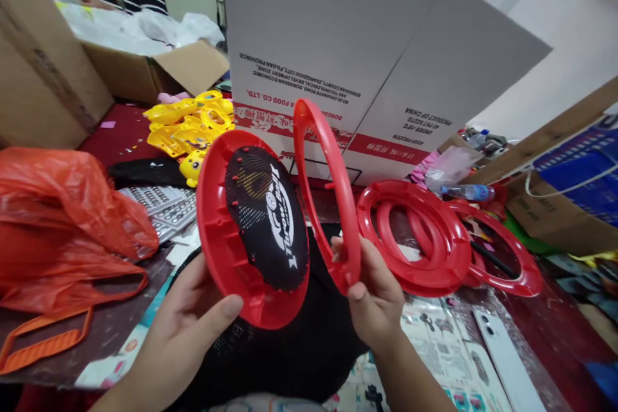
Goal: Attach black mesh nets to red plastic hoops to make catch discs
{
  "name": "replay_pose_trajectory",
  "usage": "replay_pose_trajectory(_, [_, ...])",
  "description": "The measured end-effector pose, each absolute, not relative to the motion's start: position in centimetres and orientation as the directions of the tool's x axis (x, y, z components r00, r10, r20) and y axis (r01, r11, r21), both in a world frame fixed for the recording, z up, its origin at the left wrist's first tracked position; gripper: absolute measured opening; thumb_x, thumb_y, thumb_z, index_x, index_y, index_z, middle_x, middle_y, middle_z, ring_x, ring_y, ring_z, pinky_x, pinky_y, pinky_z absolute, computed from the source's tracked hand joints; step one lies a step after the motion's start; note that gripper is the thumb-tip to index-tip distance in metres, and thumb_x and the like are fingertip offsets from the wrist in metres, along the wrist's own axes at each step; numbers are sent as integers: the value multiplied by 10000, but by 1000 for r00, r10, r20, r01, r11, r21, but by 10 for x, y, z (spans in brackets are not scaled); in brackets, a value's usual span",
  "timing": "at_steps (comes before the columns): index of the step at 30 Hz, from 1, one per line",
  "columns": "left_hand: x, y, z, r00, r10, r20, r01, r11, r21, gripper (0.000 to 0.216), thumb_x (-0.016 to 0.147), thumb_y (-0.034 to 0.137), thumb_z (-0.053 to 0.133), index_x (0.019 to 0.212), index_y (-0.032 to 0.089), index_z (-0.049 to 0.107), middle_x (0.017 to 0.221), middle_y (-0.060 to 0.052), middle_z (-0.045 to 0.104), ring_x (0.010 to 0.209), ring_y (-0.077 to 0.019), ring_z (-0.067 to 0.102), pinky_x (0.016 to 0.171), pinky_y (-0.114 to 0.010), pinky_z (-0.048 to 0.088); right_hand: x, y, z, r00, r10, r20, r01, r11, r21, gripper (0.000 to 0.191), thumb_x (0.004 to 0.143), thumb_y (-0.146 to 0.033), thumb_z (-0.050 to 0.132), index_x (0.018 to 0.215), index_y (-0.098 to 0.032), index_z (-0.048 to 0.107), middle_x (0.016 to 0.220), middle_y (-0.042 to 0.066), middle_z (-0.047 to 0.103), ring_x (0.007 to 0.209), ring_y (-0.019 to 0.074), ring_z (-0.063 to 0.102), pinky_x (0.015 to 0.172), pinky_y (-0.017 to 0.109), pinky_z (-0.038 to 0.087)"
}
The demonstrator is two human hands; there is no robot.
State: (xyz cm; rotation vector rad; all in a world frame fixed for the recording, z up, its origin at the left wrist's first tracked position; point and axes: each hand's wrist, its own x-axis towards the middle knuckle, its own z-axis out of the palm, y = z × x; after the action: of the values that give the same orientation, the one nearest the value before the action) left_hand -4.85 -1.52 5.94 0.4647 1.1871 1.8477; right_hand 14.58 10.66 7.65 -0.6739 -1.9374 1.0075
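My left hand (186, 328) grips the lower rim of a red plastic ring (219, 232) with black printed mesh (268, 215) stretched over its pegs; it is tilted up toward me. My right hand (374, 296) pinches the bottom of a second, empty red ring (326, 180), held upright just right of the first. A pile of black mesh fabric (290, 347) lies under both hands. Several more red rings (425, 232) are stacked on the table to the right.
A big white cardboard box (367, 51) stands behind. An orange plastic bag (62, 219) lies at left, yellow plastic toy parts (190, 125) beyond it, brown cartons (43, 71) at far left. A white phone (502, 351) and printed sheets lie at lower right. A person in a striped top sits at the back left.
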Motion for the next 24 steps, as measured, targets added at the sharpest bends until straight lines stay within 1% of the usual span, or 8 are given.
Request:
replay_pose_trajectory(2, [-47, -12, 61, -523, 845, -107, -462, -176, 870, 458, 694, 318, 822, 1126, 237, 691, 1074, -55, 754, 946, -254, 720, 802, -287, 608, 137, 102, 77, -558, 703, 440, -25, 516, -856, 537, 890, -465, 595, 1406, -384, 469, 1269, 75, 547, 1141, 235, 565, 1006, 409, 478])
replay_pose_trajectory(4, [-44, -10, 64, -501, 862, -85, -449, -174, 877, 429, 725, 301, 802, 1136, 248, 691, 1107, -54, 742, 977, -251, 710, 827, -296, 602, 129, 98, 77, -621, 651, 437, -72, 508, -859, 535, 903, -381, 606, 1415, -389, 453, 1215, 66, 545, 1109, 199, 569, 978, 352, 496])
replay_pose_trajectory(6, [-39, -7, 69, -486, 872, -61, -428, -176, 887, 406, 737, 304, 793, 1126, 245, 695, 1120, -60, 733, 990, -249, 702, 834, -296, 596, 123, 94, 75, -663, 617, 424, -48, 530, -847, 522, 923, -338, 580, 1424, -377, 440, 1207, 68, 532, 1106, 189, 562, 974, 335, 496])
replay_pose_trajectory(8, [-35, -3, 75, -489, 871, -41, -403, -184, 897, 399, 723, 315, 803, 1100, 230, 706, 1100, -71, 732, 979, -252, 702, 828, -295, 594, 121, 92, 74, -685, 606, 404, 0, 555, -832, 509, 939, -311, 552, 1428, -375, 428, 1246, 70, 519, 1135, 192, 550, 1003, 346, 477])
replay_pose_trajectory(11, [-31, 1, 81, -502, 865, 14, -332, -208, 920, 385, 697, 292, 820, 1063, 220, 723, 1055, -73, 734, 951, -244, 705, 818, -277, 586, 123, 88, 78, -719, 597, 356, 48, 554, -831, 516, 947, -325, 530, 1445, -365, 402, 1279, 74, 514, 1168, 205, 540, 1017, 350, 468])
replay_pose_trajectory(15, [-28, 3, 82, -497, 855, 151, -182, -272, 945, 326, 682, 248, 827, 998, 232, 752, 987, -53, 724, 894, -213, 693, 807, -251, 572, 126, 81, 85, -746, 584, 320, 52, 530, -846, 514, 957, -380, 494, 1459, -345, 389, 1265, 85, 523, 1152, 216, 556, 988, 348, 493])
replay_pose_trajectory(20, [-23, 1, 80, -524, 832, 181, -158, -303, 940, 358, 664, 213, 836, 1009, 257, 751, 953, -38, 724, 883, -201, 683, 788, -231, 566, 125, 75, 81, -712, 577, 399, -9, 561, -828, 512, 963, -368, 483, 1464, -346, 379, 1281, 91, 514, 1174, 216, 548, 1010, 353, 485])
replay_pose_trajectory(24, [-20, 1, 77, -499, 838, 222, -115, -317, 941, 383, 680, 213, 828, 1047, 284, 744, 985, -28, 722, 908, -198, 674, 813, -226, 550, 126, 73, 77, -708, 582, 400, -21, 548, -836, 511, 961, -377, 489, 1461, -348, 386, 1272, 86, 510, 1176, 202, 543, 1025, 332, 469])
